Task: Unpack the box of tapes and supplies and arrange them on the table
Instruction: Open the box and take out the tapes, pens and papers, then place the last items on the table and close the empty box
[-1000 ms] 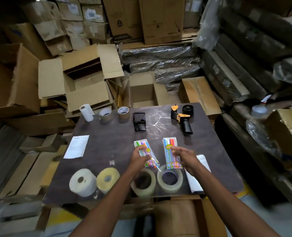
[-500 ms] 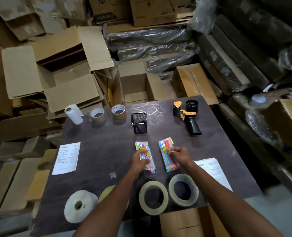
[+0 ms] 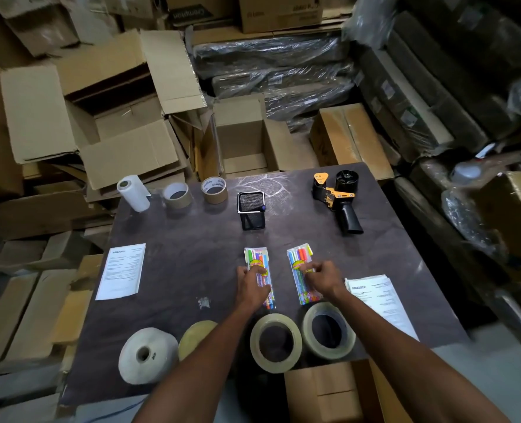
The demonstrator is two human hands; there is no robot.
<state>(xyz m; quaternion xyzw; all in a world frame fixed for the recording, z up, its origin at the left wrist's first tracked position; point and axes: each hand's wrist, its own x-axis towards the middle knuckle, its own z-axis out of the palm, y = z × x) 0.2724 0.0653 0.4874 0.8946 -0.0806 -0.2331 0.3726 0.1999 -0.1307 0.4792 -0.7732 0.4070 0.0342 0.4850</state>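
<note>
Two clear packs of coloured pens lie flat side by side on the dark table (image 3: 192,270). My left hand (image 3: 251,289) grips the near half of the left pen pack (image 3: 256,257). With its fingertips pinched at the yellow label, my right hand (image 3: 322,279) holds the right pen pack (image 3: 297,258). Just in front of the packs sit two clear tape rolls (image 3: 276,341) (image 3: 328,329), apart from them. My left forearm partly covers a yellowish roll (image 3: 193,336).
A white roll (image 3: 147,356) sits front left. Along the back stand a white paper roll (image 3: 133,192), two brown tapes (image 3: 177,195) (image 3: 213,190), a mesh pen holder (image 3: 251,210) and a tape dispenser (image 3: 338,196). Printed sheets (image 3: 122,271) (image 3: 378,300) lie at both sides. An open carton (image 3: 241,141) stands behind the table.
Both hands slid the pen packs away from me, off the clear tape rolls they overlapped, and straightened them. The camera view has tilted down and closer.
</note>
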